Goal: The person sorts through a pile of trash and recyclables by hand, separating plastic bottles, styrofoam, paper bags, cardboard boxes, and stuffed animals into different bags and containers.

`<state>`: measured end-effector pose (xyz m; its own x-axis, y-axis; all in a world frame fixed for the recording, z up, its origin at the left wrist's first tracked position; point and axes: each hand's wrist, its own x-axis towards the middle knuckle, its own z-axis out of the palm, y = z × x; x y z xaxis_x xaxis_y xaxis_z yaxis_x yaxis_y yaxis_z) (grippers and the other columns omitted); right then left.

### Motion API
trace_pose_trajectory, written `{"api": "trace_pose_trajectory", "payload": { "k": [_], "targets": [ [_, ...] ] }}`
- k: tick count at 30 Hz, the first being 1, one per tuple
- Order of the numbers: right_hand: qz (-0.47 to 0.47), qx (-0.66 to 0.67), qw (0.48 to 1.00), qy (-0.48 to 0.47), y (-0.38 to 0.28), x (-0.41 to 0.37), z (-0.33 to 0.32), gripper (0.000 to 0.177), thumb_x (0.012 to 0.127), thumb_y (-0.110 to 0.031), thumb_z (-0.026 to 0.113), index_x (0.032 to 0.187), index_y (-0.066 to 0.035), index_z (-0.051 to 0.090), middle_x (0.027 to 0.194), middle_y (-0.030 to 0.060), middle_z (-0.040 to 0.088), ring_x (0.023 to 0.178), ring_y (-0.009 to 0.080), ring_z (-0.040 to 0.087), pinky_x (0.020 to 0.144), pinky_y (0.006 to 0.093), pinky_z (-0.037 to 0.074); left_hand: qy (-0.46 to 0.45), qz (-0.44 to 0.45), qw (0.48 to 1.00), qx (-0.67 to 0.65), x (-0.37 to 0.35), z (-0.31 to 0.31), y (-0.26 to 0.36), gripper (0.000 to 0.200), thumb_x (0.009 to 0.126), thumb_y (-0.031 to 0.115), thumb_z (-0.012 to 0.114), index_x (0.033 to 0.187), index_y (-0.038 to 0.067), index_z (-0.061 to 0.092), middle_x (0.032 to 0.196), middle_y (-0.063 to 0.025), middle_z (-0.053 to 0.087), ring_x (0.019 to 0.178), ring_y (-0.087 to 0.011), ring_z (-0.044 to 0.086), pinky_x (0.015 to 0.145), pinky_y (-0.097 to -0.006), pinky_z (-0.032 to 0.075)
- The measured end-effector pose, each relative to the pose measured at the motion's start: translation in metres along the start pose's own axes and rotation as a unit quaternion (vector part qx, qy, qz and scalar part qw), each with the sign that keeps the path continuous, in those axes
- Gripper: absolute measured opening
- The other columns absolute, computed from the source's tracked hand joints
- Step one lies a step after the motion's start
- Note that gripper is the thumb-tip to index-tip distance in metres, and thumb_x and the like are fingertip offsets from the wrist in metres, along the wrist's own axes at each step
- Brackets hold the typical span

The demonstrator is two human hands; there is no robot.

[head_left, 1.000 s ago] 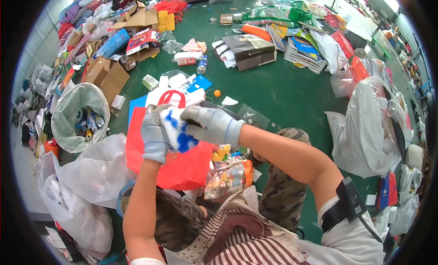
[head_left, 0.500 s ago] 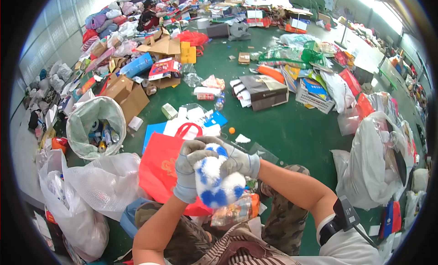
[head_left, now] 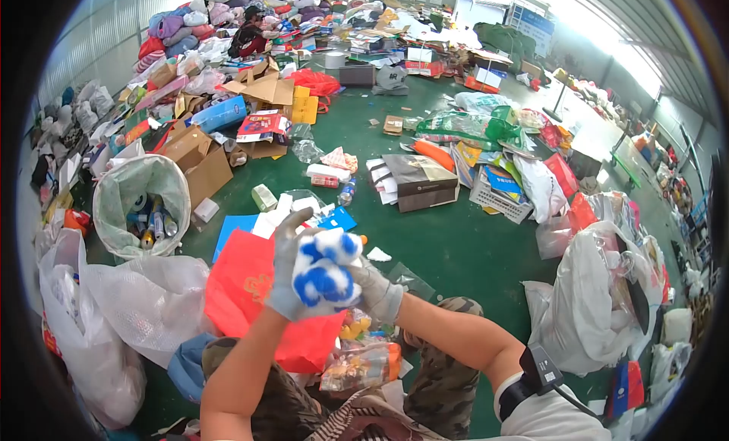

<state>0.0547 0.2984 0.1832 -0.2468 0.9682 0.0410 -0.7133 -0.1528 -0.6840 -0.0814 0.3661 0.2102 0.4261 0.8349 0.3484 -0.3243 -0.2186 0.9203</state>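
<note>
A fluffy blue-and-white plush piece (head_left: 326, 272), squeezed into a bundle, is held up between my two gloved hands. My left hand (head_left: 287, 270) presses along its left side, with a finger sticking up past its top. On the lower right, my right hand (head_left: 378, 289) grips it, its fingertips partly hidden behind the plush. Beneath them lies a red bag (head_left: 241, 278) with a gold print. A clear plastic package with orange printing (head_left: 363, 369) rests between my knees.
On the left stand a lined bin (head_left: 144, 247) holding cans and a white plastic sack (head_left: 83, 350). A bulging white bag (head_left: 592, 304) is at right. Ahead are a grey-brown box (head_left: 420, 184), cardboard boxes (head_left: 199, 160) and piles of bags. A person (head_left: 247, 37) is far back.
The plush has been turned and bunched up, moving slightly left and up with my hands. A left finger now points upward. The camera view has tilted up and shifted right.
</note>
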Motion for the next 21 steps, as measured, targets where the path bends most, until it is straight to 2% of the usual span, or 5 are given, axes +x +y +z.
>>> {"api": "trace_pose_trajectory", "payload": {
  "k": [3, 6, 9, 14, 21],
  "targets": [
    [-0.022, -0.056, 0.998, 0.018, -0.017, 0.003, 0.001, 0.065, 0.074, -0.014, 0.075, 0.128, -0.010, 0.039, 0.118, 0.0059, 0.054, 0.108, 0.0184, 0.055, 0.090, 0.0339, 0.049, -0.170, -0.253, 0.930, -0.207, 0.010, -0.023, 0.020, 0.043, 0.081, 0.000, 0.055, 0.123, 0.004, 0.049, 0.138, -0.0120, 0.036, 0.122, -0.0208, 0.042, 0.100, -0.0340, 0.039],
    [-0.093, -0.072, 0.993, -0.029, -0.023, -0.003, -0.008, 0.063, 0.069, -0.001, 0.076, 0.123, -0.009, 0.044, 0.115, 0.0044, 0.056, 0.104, 0.0166, 0.057, 0.089, 0.0319, 0.049, -0.319, -0.098, 0.934, -0.129, 0.005, -0.034, 0.034, 0.046, 0.090, 0.026, 0.054, 0.127, 0.001, 0.047, 0.142, -0.0138, 0.033, 0.127, -0.0233, 0.038, 0.104, -0.0347, 0.033],
    [-0.138, -0.227, 0.964, 0.012, -0.029, -0.003, -0.019, 0.063, 0.069, -0.002, 0.076, 0.123, -0.009, 0.044, 0.113, 0.0039, 0.057, 0.102, 0.0134, 0.056, 0.090, 0.0301, 0.048, -0.384, -0.154, 0.865, -0.282, 0.003, -0.044, 0.038, 0.038, 0.090, 0.017, 0.054, 0.124, -0.001, 0.050, 0.144, -0.0148, 0.029, 0.130, -0.0242, 0.033, 0.104, -0.0361, 0.031],
    [-0.142, -0.385, 0.911, 0.052, -0.028, 0.005, -0.016, 0.049, 0.068, -0.003, 0.074, 0.112, -0.005, 0.054, 0.105, 0.0036, 0.057, 0.093, 0.0126, 0.056, 0.083, 0.0266, 0.047, -0.011, -0.219, 0.966, -0.137, 0.004, -0.002, -0.005, 0.045, 0.078, 0.017, 0.072, 0.115, -0.002, 0.054, 0.131, -0.0124, 0.042, 0.115, -0.0217, 0.047, 0.086, -0.0318, 0.048],
    [-0.168, -0.374, 0.910, 0.059, -0.035, -0.004, 0.004, 0.041, 0.074, 0.002, 0.067, 0.112, -0.005, 0.055, 0.108, 0.0051, 0.058, 0.097, 0.0134, 0.056, 0.087, 0.0260, 0.047, -0.139, -0.218, 0.957, -0.135, -0.010, 0.004, -0.011, 0.082, 0.070, 0.012, 0.077, 0.137, 0.012, 0.029, 0.123, -0.0057, 0.049, 0.111, -0.0178, 0.051, 0.092, -0.0297, 0.046]
  ]
}}
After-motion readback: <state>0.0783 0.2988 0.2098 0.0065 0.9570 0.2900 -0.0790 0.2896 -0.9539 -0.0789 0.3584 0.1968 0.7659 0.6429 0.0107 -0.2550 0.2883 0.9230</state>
